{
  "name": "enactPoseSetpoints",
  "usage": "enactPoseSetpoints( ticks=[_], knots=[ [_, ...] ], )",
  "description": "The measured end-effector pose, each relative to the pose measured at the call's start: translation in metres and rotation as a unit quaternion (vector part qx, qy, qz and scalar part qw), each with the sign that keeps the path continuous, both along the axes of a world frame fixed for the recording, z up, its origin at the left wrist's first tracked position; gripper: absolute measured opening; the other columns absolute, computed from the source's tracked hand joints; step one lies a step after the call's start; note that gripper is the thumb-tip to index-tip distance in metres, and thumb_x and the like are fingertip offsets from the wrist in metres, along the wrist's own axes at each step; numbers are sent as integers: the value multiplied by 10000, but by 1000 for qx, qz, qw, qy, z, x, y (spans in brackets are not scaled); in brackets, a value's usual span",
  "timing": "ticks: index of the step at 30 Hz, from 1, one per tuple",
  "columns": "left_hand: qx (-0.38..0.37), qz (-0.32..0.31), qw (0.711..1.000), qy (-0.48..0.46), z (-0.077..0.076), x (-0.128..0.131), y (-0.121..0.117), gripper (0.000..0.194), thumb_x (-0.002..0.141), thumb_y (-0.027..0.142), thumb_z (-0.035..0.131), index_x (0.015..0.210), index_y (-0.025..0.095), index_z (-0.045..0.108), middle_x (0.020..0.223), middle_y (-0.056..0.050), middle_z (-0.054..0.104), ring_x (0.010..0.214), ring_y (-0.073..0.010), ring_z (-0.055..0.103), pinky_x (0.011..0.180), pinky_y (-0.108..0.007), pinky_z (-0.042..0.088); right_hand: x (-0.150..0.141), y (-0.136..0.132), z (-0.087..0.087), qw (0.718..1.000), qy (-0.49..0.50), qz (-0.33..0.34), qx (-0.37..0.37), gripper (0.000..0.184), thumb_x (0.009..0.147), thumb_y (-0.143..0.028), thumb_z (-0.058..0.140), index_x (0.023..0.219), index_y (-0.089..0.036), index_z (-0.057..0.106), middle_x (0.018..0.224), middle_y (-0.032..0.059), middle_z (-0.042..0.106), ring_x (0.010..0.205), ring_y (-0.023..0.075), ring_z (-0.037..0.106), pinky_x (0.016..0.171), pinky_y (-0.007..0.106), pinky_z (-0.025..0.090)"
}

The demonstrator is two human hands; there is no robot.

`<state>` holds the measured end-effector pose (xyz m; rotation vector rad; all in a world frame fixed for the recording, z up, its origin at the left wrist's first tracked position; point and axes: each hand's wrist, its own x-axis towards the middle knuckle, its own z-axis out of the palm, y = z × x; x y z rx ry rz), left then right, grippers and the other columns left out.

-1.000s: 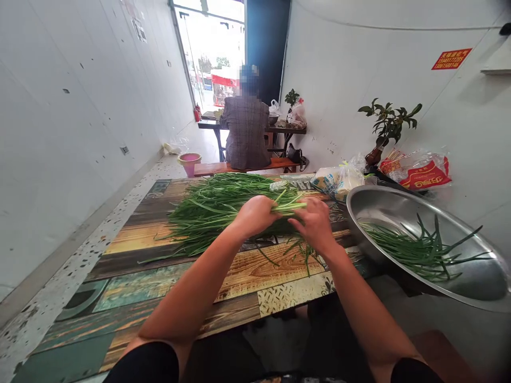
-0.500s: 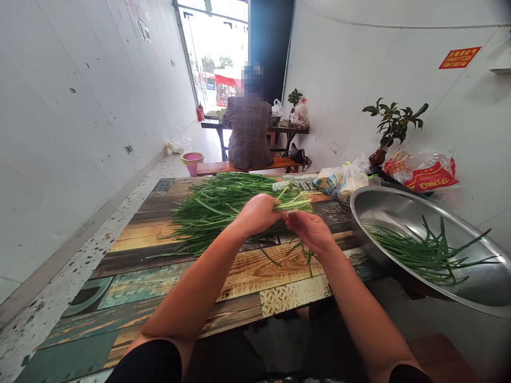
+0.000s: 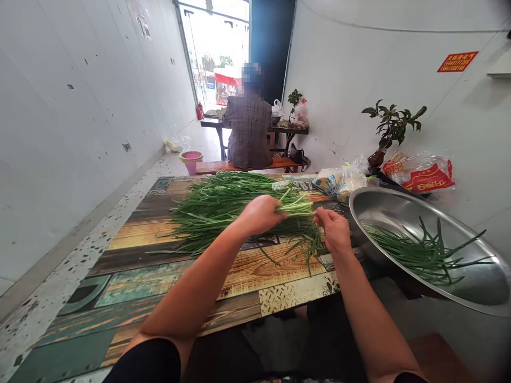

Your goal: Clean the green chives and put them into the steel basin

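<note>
My left hand (image 3: 260,214) is closed around a bunch of chives (image 3: 297,206), their pale stem ends pointing right. At the tips of those stems, my right hand (image 3: 334,227) pinches with thumb and fingers; the exact bits between them are too small to make out. A large heap of green chives (image 3: 211,199) spreads over the table under and left of the held bunch. Below the stem ends lie loose trimmings (image 3: 309,247). To the right of my right hand, a wide steel basin (image 3: 359,234) has long green chives (image 3: 419,252) in it.
The table (image 3: 159,290) has a patchwork wood-print top. Bagged packages (image 3: 339,181), a red plastic packet (image 3: 429,178) and a potted plant (image 3: 393,127) stand behind the basin. Farther off, a person (image 3: 249,130) sits on a bench (image 3: 211,167), near a pink bin (image 3: 191,162).
My right hand has moved right, away from beside my left hand, out to the tips of the stems. My left hand keeps its hold on the bunch in nearly the same spot.
</note>
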<state>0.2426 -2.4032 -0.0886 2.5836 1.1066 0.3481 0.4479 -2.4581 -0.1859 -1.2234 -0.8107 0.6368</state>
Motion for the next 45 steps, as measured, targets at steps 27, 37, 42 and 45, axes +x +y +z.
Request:
enactPoseSetpoints(
  ticks=[27,37,42,45],
  knots=[
    [64,132,987,-61,9,-16,7,393,870,500,478,709,182,641,644,-38,586,651,-158,511,591,-263,286,21,34,6,798,-574,-123,-136,361,898,-377,435,885,-167,727,919,137,664,841,230,571,720,318,395],
    [55,115,983,-131,12,-17,7,295,900,376,477,756,170,631,697,-16,598,659,-144,496,619,-253,304,17,56,33,790,-610,-37,-42,206,863,-243,525,839,-181,720,892,97,667,936,247,546,864,385,402],
    [49,111,982,-147,8,-10,4,194,842,343,563,799,166,630,735,-17,600,679,-142,488,632,-248,314,-5,8,50,870,-481,14,105,142,861,-287,555,865,-218,679,923,47,672,930,203,586,877,354,438],
    [51,69,987,-133,4,-5,1,273,837,355,554,653,158,595,696,-16,551,647,-126,448,613,-245,304,-15,-8,54,893,-434,58,104,128,856,-306,571,863,-226,671,893,35,678,879,192,605,834,343,463]
  ],
)
